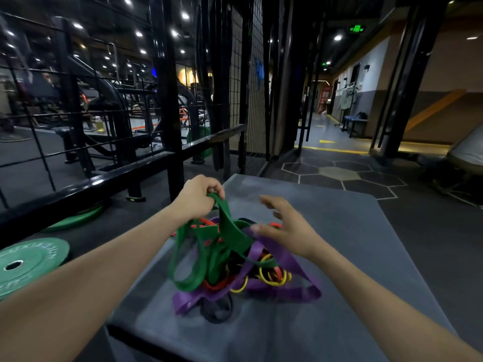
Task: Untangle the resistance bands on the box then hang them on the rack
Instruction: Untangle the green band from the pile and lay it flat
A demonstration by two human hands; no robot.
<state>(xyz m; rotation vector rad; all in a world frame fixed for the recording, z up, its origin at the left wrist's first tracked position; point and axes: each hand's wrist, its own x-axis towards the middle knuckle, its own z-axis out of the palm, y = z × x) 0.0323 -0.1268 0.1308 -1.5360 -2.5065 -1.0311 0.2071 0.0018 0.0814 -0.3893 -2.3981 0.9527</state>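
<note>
A tangled heap of resistance bands lies on the grey box [339,231]: a wide green band [230,231], a purple band [285,259], thin yellow bands [271,278], red ones [217,284] and a black one [217,309]. My left hand [198,197] is shut on the top loop of the green band and holds it raised above the heap. My right hand [287,226] hovers over the right side of the heap with fingers spread, holding nothing. A black wire-grid rack [245,87] stands beyond the box.
A black metal frame and rail [104,178] run along the left. Green weight plates [28,262] lie on the floor at left. A corridor with hexagon floor marks [339,173] opens at right, and a padded object [465,150] sits at far right.
</note>
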